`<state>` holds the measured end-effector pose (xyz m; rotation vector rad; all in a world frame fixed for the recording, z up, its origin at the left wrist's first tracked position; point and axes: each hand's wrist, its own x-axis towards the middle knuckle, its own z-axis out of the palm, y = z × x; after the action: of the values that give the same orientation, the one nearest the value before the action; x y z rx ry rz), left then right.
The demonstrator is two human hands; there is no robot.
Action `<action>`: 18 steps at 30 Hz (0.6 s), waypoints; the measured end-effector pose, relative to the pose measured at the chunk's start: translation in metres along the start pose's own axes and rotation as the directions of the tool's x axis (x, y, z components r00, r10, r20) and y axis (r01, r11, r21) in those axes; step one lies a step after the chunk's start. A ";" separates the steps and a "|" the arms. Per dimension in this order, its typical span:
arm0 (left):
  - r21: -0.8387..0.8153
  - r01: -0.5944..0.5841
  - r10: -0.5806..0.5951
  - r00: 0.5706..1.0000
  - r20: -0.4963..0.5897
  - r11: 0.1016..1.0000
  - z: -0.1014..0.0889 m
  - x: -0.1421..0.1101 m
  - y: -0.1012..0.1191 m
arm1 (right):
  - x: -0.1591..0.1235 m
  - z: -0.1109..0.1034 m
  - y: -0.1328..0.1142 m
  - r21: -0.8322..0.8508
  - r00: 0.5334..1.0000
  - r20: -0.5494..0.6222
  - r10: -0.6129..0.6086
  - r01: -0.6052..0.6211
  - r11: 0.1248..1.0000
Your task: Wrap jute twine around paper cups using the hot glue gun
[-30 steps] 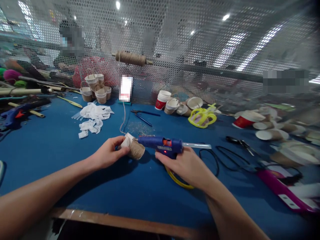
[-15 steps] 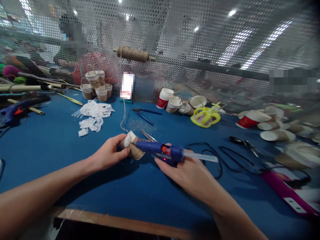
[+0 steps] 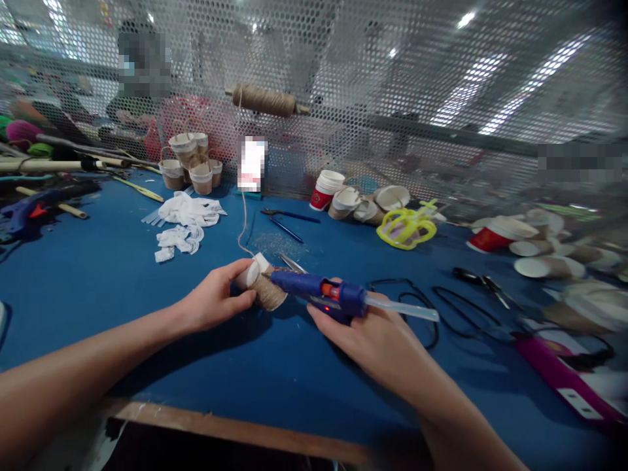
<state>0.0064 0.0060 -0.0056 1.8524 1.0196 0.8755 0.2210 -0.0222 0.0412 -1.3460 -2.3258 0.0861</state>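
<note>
My left hand point(image 3: 223, 294) grips the white end of a small paper cup point(image 3: 269, 291) lying on its side, partly wound with brown twine. A strand of twine point(image 3: 244, 222) runs from it up toward the twine spool point(image 3: 263, 100) on the mesh. My right hand point(image 3: 363, 333) is wrapped round a blue hot glue gun point(image 3: 318, 291), its red light lit and a clear glue stick point(image 3: 405, 307) poking out the back. The gun's nozzle points left, at the twine-wound side of the cup; whether it touches I cannot tell. Behind the gun lie scissors point(image 3: 293, 263), partly hidden.
White lace trim point(image 3: 189, 210) lies at left, before a stack of twine-wrapped cups point(image 3: 184, 150). Blue pliers point(image 3: 289, 222), a phone point(image 3: 252, 163), paper cups point(image 3: 328, 188) and a yellow crown-shaped piece point(image 3: 407, 229) stand farther back. At right are black cord point(image 3: 461, 311) and a purple power strip point(image 3: 554, 376).
The nozzle of the glue gun has shifted slightly right and its back end tilts lower. The cup has turned a little in my left hand. The view has shifted slightly.
</note>
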 end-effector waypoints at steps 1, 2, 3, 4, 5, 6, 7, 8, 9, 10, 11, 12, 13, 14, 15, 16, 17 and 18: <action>-0.002 -0.002 0.002 1.000 0.000 1.000 0.000 0.000 0.000 | 0.000 0.000 -0.001 -0.005 1.000 0.001 0.009 -0.009 1.000; -0.004 -0.002 0.002 1.000 -0.001 1.000 0.000 0.000 0.001 | 0.001 -0.001 -0.002 -0.014 1.000 0.010 0.005 -0.005 1.000; -0.007 -0.004 0.004 1.000 -0.001 1.000 0.000 -0.001 0.002 | 0.001 -0.002 -0.003 -0.027 1.000 0.022 -0.008 0.009 1.000; -0.011 -0.007 0.007 1.000 -0.003 1.000 0.000 -0.001 0.003 | 0.002 -0.002 -0.004 -0.039 0.999 0.034 -0.023 0.024 0.999; -0.013 -0.010 0.010 1.000 -0.004 1.000 0.000 -0.001 0.003 | 0.002 -0.003 -0.005 -0.050 0.999 0.044 -0.029 0.031 0.998; -0.011 -0.011 0.011 1.000 -0.004 1.000 0.000 -0.001 0.003 | 0.003 -0.004 -0.006 -0.060 0.998 0.054 -0.028 0.031 0.998; -0.008 -0.012 0.011 1.000 -0.005 1.000 -0.001 -0.002 0.003 | 0.003 -0.004 -0.006 -0.064 0.998 0.056 -0.016 0.020 0.998; -0.003 -0.012 0.012 1.000 -0.005 1.000 -0.001 -0.002 0.003 | 0.004 -0.005 -0.006 -0.061 0.999 0.050 0.002 0.001 0.998; 0.001 -0.013 0.013 1.000 -0.006 1.000 -0.001 -0.002 0.003 | 0.004 -0.005 -0.005 -0.056 0.999 0.038 0.018 -0.016 0.998; 0.005 -0.015 0.015 1.000 -0.008 1.000 -0.001 -0.003 0.002 | 0.004 -0.005 -0.004 -0.054 0.999 0.026 0.028 -0.027 0.998; 0.009 -0.016 0.016 1.000 -0.012 1.000 -0.001 -0.003 0.001 | 0.004 -0.005 -0.003 -0.054 0.999 0.016 0.029 -0.028 0.998; 0.011 -0.017 0.017 1.000 -0.015 1.000 -0.001 -0.003 0.001 | 0.004 -0.005 -0.002 -0.058 1.000 0.009 0.021 -0.021 0.998; 0.013 -0.019 0.019 1.000 -0.016 1.000 -0.001 -0.004 0.000 | 0.004 -0.005 -0.001 -0.063 1.000 0.003 0.015 -0.015 0.998; 0.016 -0.021 0.021 1.000 -0.013 1.000 -0.001 -0.004 0.000 | 0.004 -0.006 0.000 -0.070 1.000 0.012 0.004 -0.003 0.998; 0.019 -0.023 0.023 1.000 -0.009 1.000 -0.001 -0.004 0.000 | 0.004 -0.007 0.000 -0.076 0.999 0.031 -0.013 0.015 0.997; 0.020 -0.025 0.025 1.000 -0.001 0.999 -0.001 -0.004 0.001 | 0.003 -0.007 0.000 -0.079 0.998 0.049 -0.034 0.038 0.996; 0.023 -0.028 0.028 1.000 0.005 0.999 -0.001 -0.004 0.001 | 0.003 -0.008 0.000 -0.077 0.997 0.060 -0.058 0.062 0.995; 0.027 -0.029 0.029 1.000 0.007 0.999 -0.001 -0.003 0.001 | 0.003 -0.009 0.001 -0.070 0.995 0.066 -0.079 0.083 0.994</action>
<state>0.0044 0.0030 -0.0051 1.8962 1.0073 0.8762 0.2239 -0.0211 0.0500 -1.2987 -2.4554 0.0189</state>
